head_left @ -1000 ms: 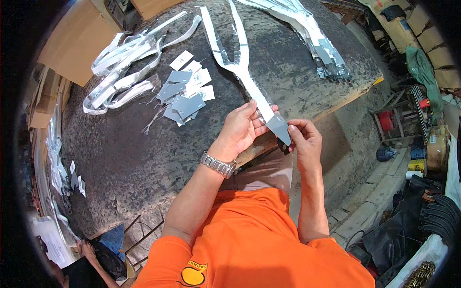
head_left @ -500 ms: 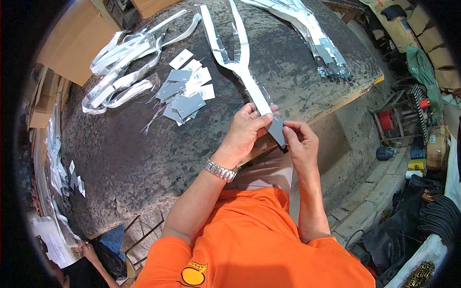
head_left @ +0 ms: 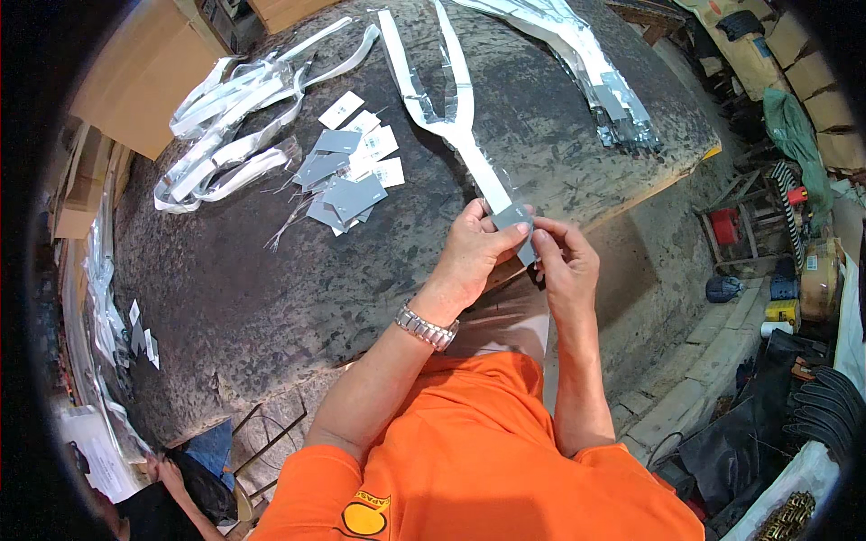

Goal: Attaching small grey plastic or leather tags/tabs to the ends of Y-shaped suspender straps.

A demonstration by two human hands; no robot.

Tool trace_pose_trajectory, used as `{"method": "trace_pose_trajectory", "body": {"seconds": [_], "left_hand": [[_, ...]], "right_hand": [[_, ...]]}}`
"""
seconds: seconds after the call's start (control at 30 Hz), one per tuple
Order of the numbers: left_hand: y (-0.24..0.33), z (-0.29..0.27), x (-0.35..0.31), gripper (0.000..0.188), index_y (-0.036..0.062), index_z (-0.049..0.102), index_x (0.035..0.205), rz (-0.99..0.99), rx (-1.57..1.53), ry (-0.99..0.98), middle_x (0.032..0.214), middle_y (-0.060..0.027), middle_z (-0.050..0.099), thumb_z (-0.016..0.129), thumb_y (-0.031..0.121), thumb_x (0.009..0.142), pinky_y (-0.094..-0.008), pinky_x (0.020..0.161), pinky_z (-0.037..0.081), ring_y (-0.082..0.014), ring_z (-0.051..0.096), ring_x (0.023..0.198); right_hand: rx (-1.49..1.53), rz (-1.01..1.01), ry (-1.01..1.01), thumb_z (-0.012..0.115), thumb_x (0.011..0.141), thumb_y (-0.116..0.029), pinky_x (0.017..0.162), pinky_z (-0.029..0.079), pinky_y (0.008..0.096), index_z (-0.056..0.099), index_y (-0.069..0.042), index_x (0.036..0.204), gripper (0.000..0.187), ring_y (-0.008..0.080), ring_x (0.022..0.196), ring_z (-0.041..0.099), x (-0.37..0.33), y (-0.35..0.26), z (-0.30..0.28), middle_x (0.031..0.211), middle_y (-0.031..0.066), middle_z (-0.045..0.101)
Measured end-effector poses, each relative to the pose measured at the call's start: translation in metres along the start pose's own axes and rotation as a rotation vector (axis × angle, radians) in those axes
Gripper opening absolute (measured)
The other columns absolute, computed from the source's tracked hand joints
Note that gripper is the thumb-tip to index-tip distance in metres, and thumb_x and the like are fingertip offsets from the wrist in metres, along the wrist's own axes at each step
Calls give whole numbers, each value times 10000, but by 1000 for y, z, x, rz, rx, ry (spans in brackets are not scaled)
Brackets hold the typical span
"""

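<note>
- Since a moment ago, your hands have drawn closer together at the table edge (head_left: pixel 631 194), with the grey tag now pinched between both.
- Your left hand (head_left: pixel 474 252) curls shut, thumb and fingers gripping the grey tag (head_left: pixel 511 216) (at the clear strip's (head_left: pixel 469 149) near end).
- Your right hand (head_left: pixel 564 261) closes on the tag's right edge.

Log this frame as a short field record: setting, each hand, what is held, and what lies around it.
setting: dark, rough worktable, seen from above
left hand: pinches a small grey card at the near table edge
right hand: fingertips on the same card, from the other side
strip: a long clear strip runs from the card across the table and forks in two
pile: loose grey and white cards, apart from the hands
far left: tangle of clear strips
far right: another bundle of strips
wrist: metal watch on the left arm
</note>
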State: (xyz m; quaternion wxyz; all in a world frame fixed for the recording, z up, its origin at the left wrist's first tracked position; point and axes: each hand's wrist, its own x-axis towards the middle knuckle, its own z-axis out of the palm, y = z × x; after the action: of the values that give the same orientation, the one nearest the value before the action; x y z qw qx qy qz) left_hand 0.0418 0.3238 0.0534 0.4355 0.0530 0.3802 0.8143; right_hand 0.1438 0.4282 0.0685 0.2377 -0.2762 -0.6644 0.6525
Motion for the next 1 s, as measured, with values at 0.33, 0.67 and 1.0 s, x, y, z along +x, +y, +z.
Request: {"method": "trace_pose_trajectory", "body": {"seconds": [0.33,0.67,1.0], "left_hand": [[20,3,-7,314,7,492,1204,-72,51,23,1182,-114,642,629,0,921,-328,910,559,-186,658,1034],[17,-10,-17,266,38,528,1167,-238,32,-32,1087,-40,631,650,67,932,-266,810,558,-113,641,946],[13,-10,-28,375,86,476,1300,-180,74,-246,1143,-5,608,608,49,952,-317,881,560,-111,619,1032]], "right_hand": [[-392,-229,-107,688,831,-19,706,511,284,638,-46,1177,350,185,838,634,-14,-11,-10,1011,97,653],[-474,-308,-88,672,857,-50,646,491,331,638,-58,995,142,223,739,625,-1,-1,0,842,95,619],[-501,-327,-65,631,881,-60,681,466,368,595,-35,918,57,280,757,591,6,-7,4,846,119,583]]}}
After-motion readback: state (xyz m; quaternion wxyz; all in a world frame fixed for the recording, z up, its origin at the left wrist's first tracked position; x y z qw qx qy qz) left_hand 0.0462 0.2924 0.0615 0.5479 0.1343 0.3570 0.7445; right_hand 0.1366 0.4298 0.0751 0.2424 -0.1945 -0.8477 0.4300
